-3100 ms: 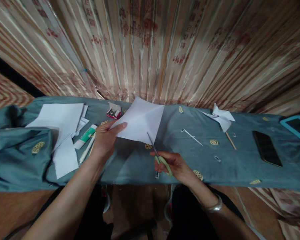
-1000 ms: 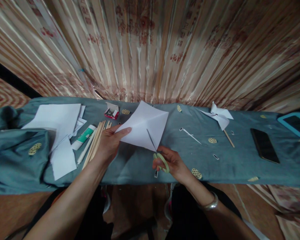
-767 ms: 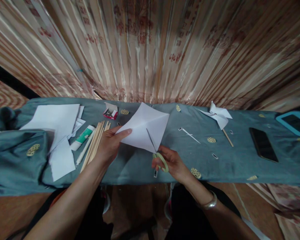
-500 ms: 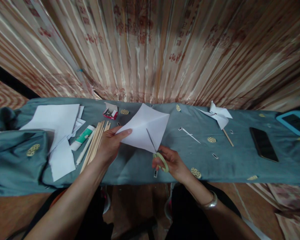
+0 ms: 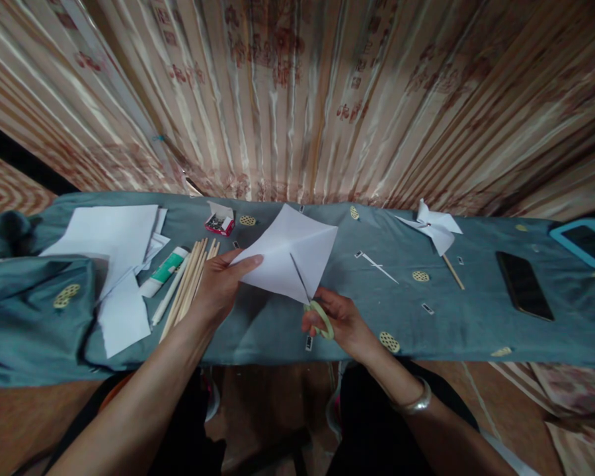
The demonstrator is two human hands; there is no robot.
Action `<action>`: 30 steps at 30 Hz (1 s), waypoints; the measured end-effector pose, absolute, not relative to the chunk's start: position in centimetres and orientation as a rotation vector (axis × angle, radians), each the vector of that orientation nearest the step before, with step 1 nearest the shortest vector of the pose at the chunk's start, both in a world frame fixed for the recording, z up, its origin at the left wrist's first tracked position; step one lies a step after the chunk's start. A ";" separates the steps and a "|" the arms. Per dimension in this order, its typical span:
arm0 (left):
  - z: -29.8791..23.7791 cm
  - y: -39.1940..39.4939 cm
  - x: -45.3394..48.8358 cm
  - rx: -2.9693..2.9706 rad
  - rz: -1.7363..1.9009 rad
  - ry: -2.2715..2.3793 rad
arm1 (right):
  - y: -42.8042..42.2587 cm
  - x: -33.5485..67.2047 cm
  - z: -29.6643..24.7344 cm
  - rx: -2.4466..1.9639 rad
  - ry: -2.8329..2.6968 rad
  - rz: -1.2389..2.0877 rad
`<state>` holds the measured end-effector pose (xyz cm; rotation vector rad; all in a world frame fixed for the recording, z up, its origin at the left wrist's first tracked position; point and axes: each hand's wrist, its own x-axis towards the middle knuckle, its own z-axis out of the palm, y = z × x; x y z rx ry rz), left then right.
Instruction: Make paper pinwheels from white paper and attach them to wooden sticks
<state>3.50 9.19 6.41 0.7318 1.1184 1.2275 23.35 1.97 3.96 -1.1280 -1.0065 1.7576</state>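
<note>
Scissors (image 5: 306,299) advanced: blades now in paper square (image 5: 282,244) near corner, above desk (image 5: 451,324) front edge, middle. Right hand (image 5: 340,324): fingers curled through green handles. Left hand (image 5: 218,284): thumb-and-finger pinch on sheet's left corner.

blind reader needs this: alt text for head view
A person's left hand holds a white paper square while the right hand cuts into it with green-handled scissors, above a blue cloth-covered table strewn with paper sheets, wooden sticks and a paper pinwheel.
</note>
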 end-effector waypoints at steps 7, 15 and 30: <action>6.4 9.3 3.6 0.733 1.242 1.118 | 1.8 23.3 3.6 -1.136 -1.015 1.724; 6.4 9.2 3.7 0.720 1.248 1.156 | 1.9 23.2 3.8 -1.132 -0.988 1.734; 6.5 10.2 1.1 0.657 1.315 1.166 | 1.1 30.3 6.2 -1.377 -1.272 1.633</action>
